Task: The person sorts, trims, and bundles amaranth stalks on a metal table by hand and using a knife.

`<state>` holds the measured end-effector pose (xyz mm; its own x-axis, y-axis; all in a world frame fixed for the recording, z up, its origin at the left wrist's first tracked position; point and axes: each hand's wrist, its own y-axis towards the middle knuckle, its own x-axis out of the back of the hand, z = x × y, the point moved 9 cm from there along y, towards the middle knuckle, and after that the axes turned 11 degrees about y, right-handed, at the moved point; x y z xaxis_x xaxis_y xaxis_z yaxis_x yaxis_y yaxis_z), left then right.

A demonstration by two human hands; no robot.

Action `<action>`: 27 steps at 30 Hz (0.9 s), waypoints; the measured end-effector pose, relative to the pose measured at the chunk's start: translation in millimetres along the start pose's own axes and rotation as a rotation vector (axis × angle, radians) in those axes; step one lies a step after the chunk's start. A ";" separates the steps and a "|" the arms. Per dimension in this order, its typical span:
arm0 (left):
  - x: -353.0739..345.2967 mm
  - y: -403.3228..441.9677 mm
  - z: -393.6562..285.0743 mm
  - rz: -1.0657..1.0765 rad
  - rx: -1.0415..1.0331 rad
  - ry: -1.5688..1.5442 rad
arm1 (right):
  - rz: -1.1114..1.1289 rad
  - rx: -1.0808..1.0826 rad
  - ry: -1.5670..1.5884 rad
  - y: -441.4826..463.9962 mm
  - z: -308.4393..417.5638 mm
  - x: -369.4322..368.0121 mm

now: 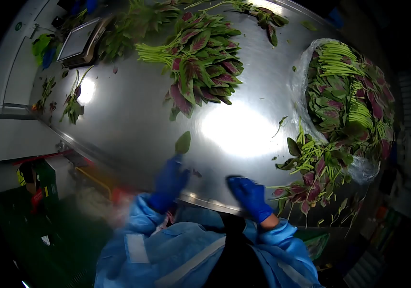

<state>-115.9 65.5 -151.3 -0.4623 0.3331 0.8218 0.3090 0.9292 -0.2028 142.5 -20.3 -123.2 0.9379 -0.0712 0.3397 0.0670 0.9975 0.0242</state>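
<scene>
My left hand (171,181), in a blue glove, is over the near edge of the steel table, slightly blurred. Its fingers look apart. A single green leaf (183,142) lies just beyond its fingertips; whether they touch it I cannot tell. My right hand (249,197), gloved in blue too, hovers by the table edge with its fingers stretched out and nothing visible in it. Farther up the table rests a large pile of red-and-green amaranth (205,62), stems pointing left. Loose leafy stems (311,168) lie to the right of my right hand.
A clear plastic bag (304,91) at the right holds stacked amaranth bunches (352,91). Toward the back left stands a scale (82,42). Scattered sprigs (73,103) lie on the left of the steel table (133,115). A green crate (316,245) sits below the right edge.
</scene>
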 end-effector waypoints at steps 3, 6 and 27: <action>19.4 -25.6 49.6 0.010 0.073 0.370 | 0.480 0.038 -0.126 -14.0 26.5 -67.6; -9.4 -60.5 17.7 0.002 0.008 0.517 | 0.641 0.259 -0.232 -51.0 10.1 -78.9; -199.5 88.9 -314.5 -0.417 -0.633 -0.007 | -0.477 -0.455 -0.412 -200.8 -115.0 278.9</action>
<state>265.2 31.2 -165.7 -0.6503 -0.0225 0.7593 0.5246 0.7096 0.4704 429.7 -240.4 -141.5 0.5758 -0.3983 0.7140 0.6487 0.7541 -0.1024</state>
